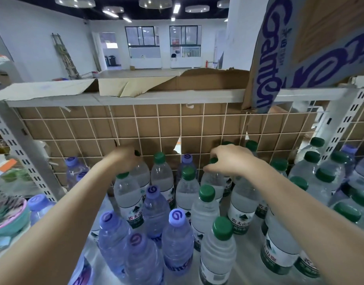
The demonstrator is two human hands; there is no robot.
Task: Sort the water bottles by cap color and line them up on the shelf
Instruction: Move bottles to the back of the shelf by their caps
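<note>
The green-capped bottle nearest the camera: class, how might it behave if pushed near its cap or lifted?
The green-capped bottle looks full, so probably heavy for its size. It is tall and narrow, so a push near the cap could tip it into the purple-capped bottle beside it. Its thin ribbed wall may give slightly under a squeeze.

Both arms are bare from the lower edge of the view up to the wrists, with no sleeve, cuff, watch, bracelet or glove showing on either one. The left hand (126, 159) is bare as well, and dark polish shows on a fingernail at its far side. The right hand (228, 161) wears no ring that can be made out, and its fingertips (207, 168) are too small and blurred to tell whether the nails are painted.
</note>
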